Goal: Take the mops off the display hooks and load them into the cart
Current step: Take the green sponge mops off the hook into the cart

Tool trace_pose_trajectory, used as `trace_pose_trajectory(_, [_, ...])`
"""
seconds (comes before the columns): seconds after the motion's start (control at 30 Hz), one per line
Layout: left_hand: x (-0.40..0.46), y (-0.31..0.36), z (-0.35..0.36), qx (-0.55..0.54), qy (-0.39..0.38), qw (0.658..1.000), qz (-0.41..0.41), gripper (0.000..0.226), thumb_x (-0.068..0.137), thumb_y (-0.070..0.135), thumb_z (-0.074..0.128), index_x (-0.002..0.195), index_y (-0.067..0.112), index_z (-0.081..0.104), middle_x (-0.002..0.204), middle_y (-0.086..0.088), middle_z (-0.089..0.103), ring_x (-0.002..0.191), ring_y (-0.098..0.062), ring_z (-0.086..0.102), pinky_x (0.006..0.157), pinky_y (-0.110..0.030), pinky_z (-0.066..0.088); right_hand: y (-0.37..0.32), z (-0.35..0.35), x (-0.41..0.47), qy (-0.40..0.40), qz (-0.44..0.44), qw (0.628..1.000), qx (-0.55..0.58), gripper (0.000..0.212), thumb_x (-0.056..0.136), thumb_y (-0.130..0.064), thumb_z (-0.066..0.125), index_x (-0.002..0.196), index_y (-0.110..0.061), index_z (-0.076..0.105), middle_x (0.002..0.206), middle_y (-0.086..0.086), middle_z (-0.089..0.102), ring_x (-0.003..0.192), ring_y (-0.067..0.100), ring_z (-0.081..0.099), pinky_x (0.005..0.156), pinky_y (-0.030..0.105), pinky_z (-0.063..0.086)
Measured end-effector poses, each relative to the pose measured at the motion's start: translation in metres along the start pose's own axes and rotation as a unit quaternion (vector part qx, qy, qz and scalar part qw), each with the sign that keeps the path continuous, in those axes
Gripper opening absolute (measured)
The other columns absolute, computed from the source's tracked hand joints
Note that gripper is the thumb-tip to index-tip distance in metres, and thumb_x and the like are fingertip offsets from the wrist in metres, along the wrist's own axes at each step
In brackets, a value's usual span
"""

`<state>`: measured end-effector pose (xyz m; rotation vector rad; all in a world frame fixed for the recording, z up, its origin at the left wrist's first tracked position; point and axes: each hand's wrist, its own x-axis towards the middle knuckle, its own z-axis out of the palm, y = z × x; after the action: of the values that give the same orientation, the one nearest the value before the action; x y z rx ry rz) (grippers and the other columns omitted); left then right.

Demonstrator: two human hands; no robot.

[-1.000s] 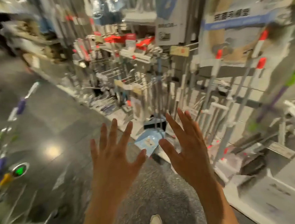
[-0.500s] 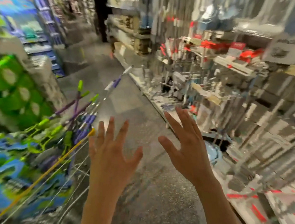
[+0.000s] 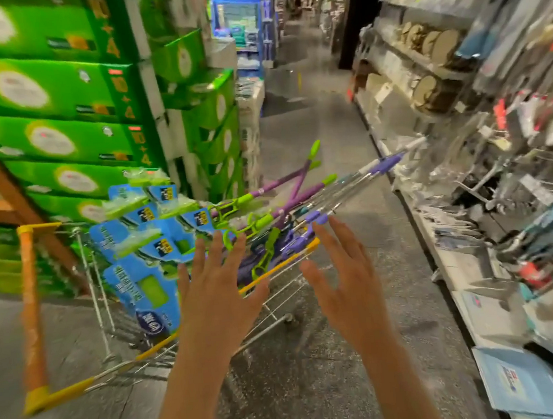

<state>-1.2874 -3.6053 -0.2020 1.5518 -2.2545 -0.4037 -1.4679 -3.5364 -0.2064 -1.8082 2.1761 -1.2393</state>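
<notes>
A: Several mops (image 3: 183, 224) already sit in the cart (image 3: 30, 317), far left. Heads in blue card packs with green pads, handles sticking out right over the rim, green and purple tips.

B: Change since a second ago?

A: View swung. Then it faced the display hooks, with red-tipped poles hanging. Now it faces the cart and down the aisle. Hands were bare and spread then, same now.

B: Grip state?

A: Left hand (image 3: 216, 301) wide, fingers splayed, holding nothing. It hovers over the cart's yellow rim, near the mop handles; contact not certain. Right hand (image 3: 345, 283) also wide and empty, just right of the cart, over the floor (image 3: 317, 389).

B: So no mop in transit.

A: Correct. My read: they turned to the cart with nothing in hand, maybe to settle the load or move the cart. No pick in progress. More stock likely remains on the hooks, so the job isn't finished.

B: Readable text?

A: Little; motion blur. Green boxes (image 3: 58, 94) stacked behind the cart show "10+4" in orange on the edges. Round white logos, unreadable. Mop packs have a dark badge and print running sideways, can't make it out.

B: Right side?

A: Shelving (image 3: 457, 260) with hooks and hanging packs, all smeared. Blue flat packs at bottom right, label illegible.
</notes>
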Motion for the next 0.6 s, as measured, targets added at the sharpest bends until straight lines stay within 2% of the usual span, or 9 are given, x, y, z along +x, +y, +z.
trace_pose_trajectory(0.1, [0.014,-0.019,0.003,-0.026,0.002,0.999,-0.026,0.076,0.093,0.060,0.052,0.158,0.042,0.017,0.168,0.006,0.005,0.156,-0.020,-0.005,0.124,-0.049,0.001,-0.002,0.024,0.020,-0.035,0.000,0.999,0.005,0.070,0.088,-0.071,0.036,0.150,-0.041,0.037,0.160,-0.022,0.019,0.151,0.007,0.016,0.119,0.034,0.022])
trace_pose_trajectory(0.3, [0.053,-0.045,0.016,0.004,-0.015,0.996,-0.085,0.075,0.094,0.063,0.049,0.157,0.044,0.013,0.169,0.003,0.001,0.156,-0.022,-0.005,0.125,-0.052,0.003,0.012,0.075,0.070,-0.073,-0.025,0.995,0.058,0.068,0.090,-0.067,0.042,0.149,-0.032,0.043,0.161,-0.009,0.031,0.150,0.012,0.024,0.120,0.044,0.029])
trace_pose_trajectory(0.43, [0.084,-0.053,0.024,0.020,-0.013,0.991,-0.135,0.075,0.096,0.061,0.048,0.158,0.041,0.012,0.169,0.002,0.001,0.156,-0.023,-0.006,0.124,-0.050,0.003,0.023,0.109,0.112,-0.119,-0.040,0.988,0.090,0.072,0.087,-0.071,0.039,0.149,-0.034,0.042,0.158,-0.017,0.028,0.150,0.010,0.021,0.121,0.038,0.024])
trace_pose_trajectory(0.5, [0.104,-0.053,0.033,-0.001,0.001,0.988,-0.157,0.074,0.096,0.058,0.051,0.159,0.039,0.017,0.169,0.001,0.007,0.156,-0.023,0.002,0.124,-0.049,0.011,0.033,0.125,0.138,-0.152,-0.052,0.983,0.093,0.076,0.087,-0.073,0.038,0.150,-0.030,0.043,0.161,-0.009,0.029,0.150,0.012,0.022,0.120,0.036,0.024])
trace_pose_trajectory(0.6, [0.138,-0.051,0.052,-0.102,0.010,0.974,-0.203,0.071,0.097,0.050,0.056,0.158,0.035,0.022,0.167,0.002,0.017,0.152,-0.022,0.020,0.118,-0.046,0.030,0.057,0.147,0.178,-0.213,-0.056,0.971,0.095,0.070,0.092,-0.064,0.050,0.152,-0.028,0.040,0.162,-0.003,0.030,0.150,0.015,0.023,0.122,0.040,0.024])
